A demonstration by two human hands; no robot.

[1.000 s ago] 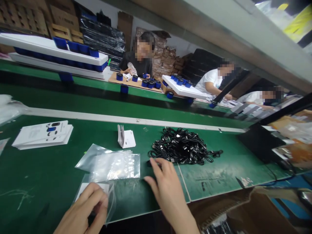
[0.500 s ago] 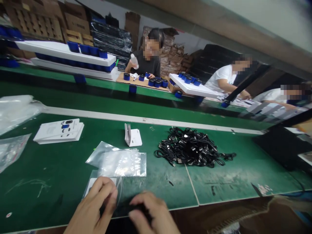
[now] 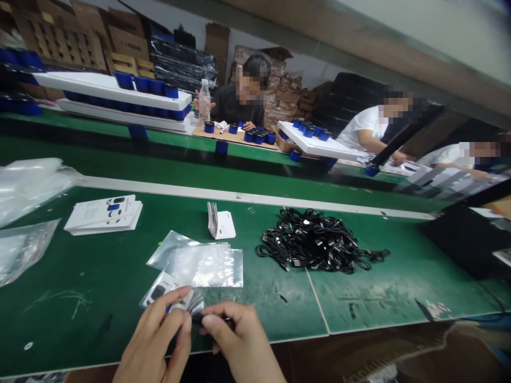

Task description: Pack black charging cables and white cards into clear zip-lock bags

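Two bare hands meet at the counter's (image 3: 291,319) near edge. The left hand (image 3: 157,334) pinches a clear bag (image 3: 197,301) with a printed card (image 3: 158,292) inside. The right hand (image 3: 240,332), thumb against fingers, grips a dark item (image 3: 196,320), mostly hidden, beside the bag; whether it is inside cannot be told. Flat bags (image 3: 207,266) lie just beyond, with black cables (image 3: 319,242) heaped to their right.

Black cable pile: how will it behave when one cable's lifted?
Probably floppy: the black cables lie in curved loops. Lifting one may drag neighbours, since the loops overlap. They seem unlikely to roll, spread low across the green table.
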